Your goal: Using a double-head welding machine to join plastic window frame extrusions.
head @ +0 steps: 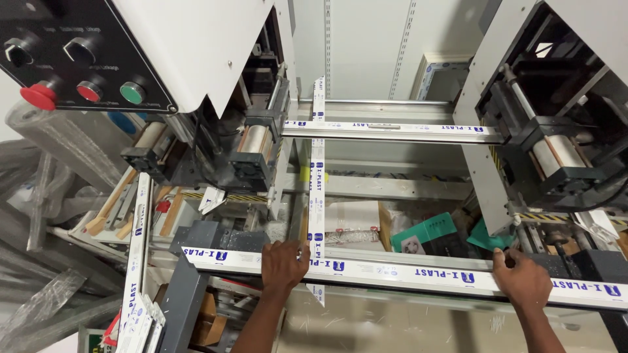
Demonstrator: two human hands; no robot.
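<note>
A big white welding machine [196, 59] fills the scene, its two heads standing left and right with dark clamp blocks between them. Across the near side lies a long white plastic profile [405, 273], flat-faced and wrapped in glossy film with blue print, its long axis running left to right. A second, similar profile [392, 131] spans the far side, parallel to it. A narrower cross bar [317, 196] runs near to far between the two, meeting the near profile at a right angle.

The left hand [282, 265] rests right at that joint, grip pressed flat on top, fingers together. The right hand [521, 281] presses the same near profile well to the right, fingers curled over its far edge.
</note>
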